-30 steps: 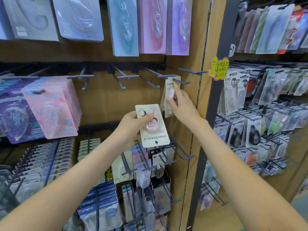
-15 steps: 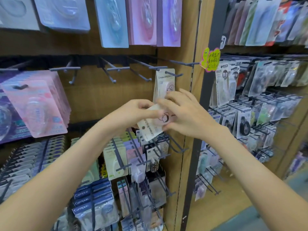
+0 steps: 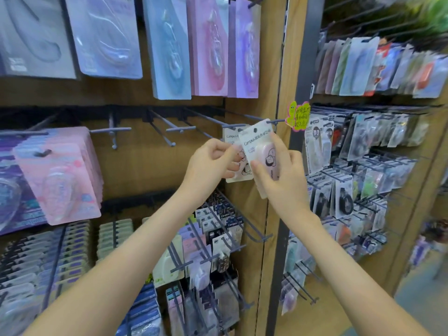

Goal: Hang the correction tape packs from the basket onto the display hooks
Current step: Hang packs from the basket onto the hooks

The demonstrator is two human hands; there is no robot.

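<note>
Your right hand (image 3: 278, 170) grips the correction tape pack (image 3: 254, 144), a white card with a pink dispenser, its fingers (image 3: 258, 167) wrapped round the lower part and the thumb on the right edge. The pack is tilted, with its top corner right at the tip of the display hook (image 3: 275, 121) and its hang hole just left of and below that tip, not yet threaded on. Your left hand (image 3: 213, 161) sits left of and below the display hook, its fingers curled and pinching the left edge of the hung pack (image 3: 230, 138). That 1 pack hangs on the neighbouring hook (image 3: 234, 127) just left of the display hook and lies partly behind the pack you hold. Just right of the display hook a yellow-green tag (image 3: 298, 115) sticks out from the dark upright. Above the display hook hang 3 large pastel packs (image 3: 206, 44) in blue, pink and purple. Well to its left and lower hangs a stack of pink packs (image 3: 58, 175). Below it, rows of small packs (image 3: 218, 226) crowd the lower hooks. The basket is out of view.
</note>
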